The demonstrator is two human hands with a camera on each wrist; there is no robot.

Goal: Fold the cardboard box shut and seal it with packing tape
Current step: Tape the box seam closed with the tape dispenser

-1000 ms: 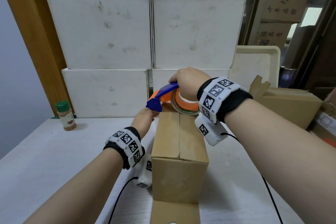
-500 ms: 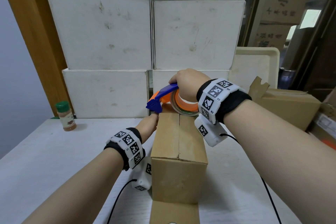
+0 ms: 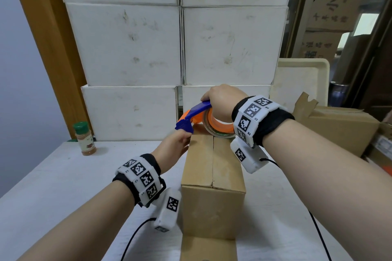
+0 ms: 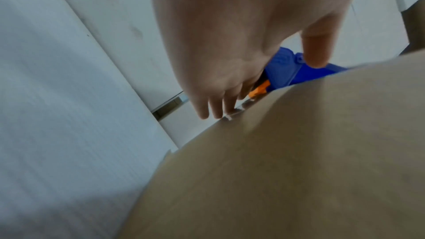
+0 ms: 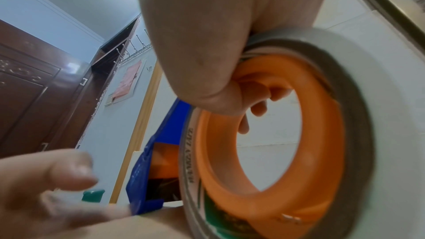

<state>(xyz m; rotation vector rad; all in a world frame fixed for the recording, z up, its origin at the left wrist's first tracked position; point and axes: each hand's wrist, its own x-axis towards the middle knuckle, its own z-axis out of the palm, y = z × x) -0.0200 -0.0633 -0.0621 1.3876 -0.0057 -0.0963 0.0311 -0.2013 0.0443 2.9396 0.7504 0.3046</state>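
A brown cardboard box [image 3: 212, 176] stands on the white table with its top flaps folded together, a seam running down the middle. My right hand [image 3: 220, 99] grips an orange and blue tape dispenser [image 3: 197, 112], fingers curled through the orange core [image 5: 218, 161]. Its tape roll [image 3: 216, 127] rests on the far end of the box top. My left hand [image 3: 174, 146] lies against the box's far left corner. Its straight fingers [image 4: 204, 112] reach down the far end by a bit of clear tape, and the thumb is near the blue blade guard [image 4: 285, 68].
Stacked white boxes [image 3: 131, 48] form a wall right behind the box. A green-capped spice jar [image 3: 84, 140] stands at the back left of the table [image 3: 53, 186]. A cream tray [image 3: 301, 78] and another cardboard box [image 3: 343, 127] are at the right. A loose cardboard flap [image 3: 207, 248] lies nearest me.
My left hand has edged a little to the right, closer against the box's far corner. The right hand and dispenser have hardly moved.
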